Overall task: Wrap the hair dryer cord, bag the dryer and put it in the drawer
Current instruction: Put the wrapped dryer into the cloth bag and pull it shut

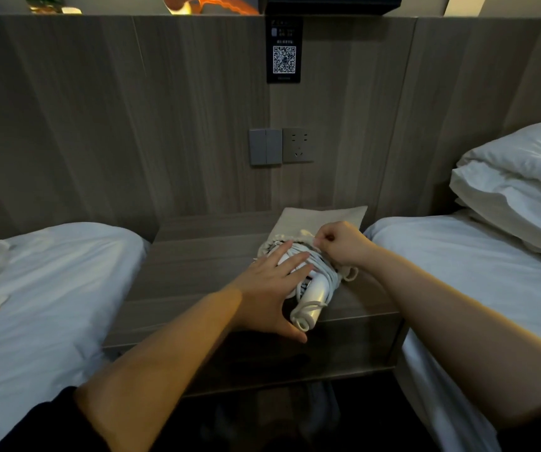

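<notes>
A white hair dryer (316, 288) lies on the wooden nightstand (197, 256) with its white cord (323, 265) wound around the body and handle. Its front end sits inside the mouth of a beige drawstring cloth bag (321, 218) that lies flat toward the wall. My left hand (272, 282) rests flat on the dryer with fingers spread, thumb at the table's front edge. My right hand (341, 244) is closed, pinching the bag's gathered rim beside the dryer. A loop of the drawstring (350, 274) sticks out under my right wrist. The drawer front (344, 340) below the top looks closed.
White-sheeted beds flank the nightstand, the left bed (50, 288) with a plastic-wrapped item and a small stick on it, the right bed (458, 272) with stacked pillows (517, 187). Wall switches (265, 146), a socket (297, 145) and a QR-code card (284, 50) are on the wood panel behind.
</notes>
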Tool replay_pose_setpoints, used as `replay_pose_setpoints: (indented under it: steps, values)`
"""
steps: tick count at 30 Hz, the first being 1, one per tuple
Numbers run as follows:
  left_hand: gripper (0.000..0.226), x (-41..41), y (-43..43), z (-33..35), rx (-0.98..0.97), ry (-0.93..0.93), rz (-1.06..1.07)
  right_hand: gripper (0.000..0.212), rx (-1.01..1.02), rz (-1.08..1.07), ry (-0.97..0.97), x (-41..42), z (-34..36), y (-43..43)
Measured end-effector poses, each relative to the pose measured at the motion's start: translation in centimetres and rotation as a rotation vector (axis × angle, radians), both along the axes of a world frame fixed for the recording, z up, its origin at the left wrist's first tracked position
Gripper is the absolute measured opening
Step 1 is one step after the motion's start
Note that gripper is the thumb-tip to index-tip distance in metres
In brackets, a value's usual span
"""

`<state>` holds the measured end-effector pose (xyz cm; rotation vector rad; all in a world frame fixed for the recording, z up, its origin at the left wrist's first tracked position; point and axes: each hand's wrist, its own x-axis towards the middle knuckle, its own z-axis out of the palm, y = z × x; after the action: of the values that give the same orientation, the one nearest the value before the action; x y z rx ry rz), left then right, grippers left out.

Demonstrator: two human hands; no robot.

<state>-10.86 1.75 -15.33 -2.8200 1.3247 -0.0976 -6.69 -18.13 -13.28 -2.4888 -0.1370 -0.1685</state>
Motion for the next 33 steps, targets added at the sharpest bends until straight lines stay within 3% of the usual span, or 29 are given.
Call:
replay_pose_setpoints:
  steps: [7,12,16,21,24,29,33]
  values:
    - [0.118,-0.2,-0.2,-2.2,-0.269,-0.088,0.052,0.026,-0.004,0.111,-0.007,-1.8,0.4,-0.1]
    - [0.118,-0.6,-0.8,-2.5,-0.390,-0.030,0.096,0.026,-0.001,0.112,-0.055,-2.7,-0.2,-0.4]
    - [0.123,-0.1,-1.0,-2.4,-0.365,0.082,0.114,0.012,0.003,0.088,-0.058,-3.6,-1.4,-2.0]
    - [0.130,0.7,-1.2,-1.3,-0.239,0.172,0.159,0.036,-0.095,-0.125,-0.093,-5.1,-3.8,-2.9]
    - [0.130,0.8,-1.4,-1.0,-0.246,0.192,0.161,0.021,0.000,-0.169,-0.152,-6.0,-5.2,-2.0]
    - [0.138,1.1,-1.9,-1.2,-0.279,0.193,0.207,0.004,0.205,-0.111,-0.212,-6.8,-5.9,-1.7]
    - [0.141,1.0,-2.8,-1.4,-0.302,0.140,0.210,0.010,0.130,-0.005,-0.217,-7.1,-5.4,-2.0]
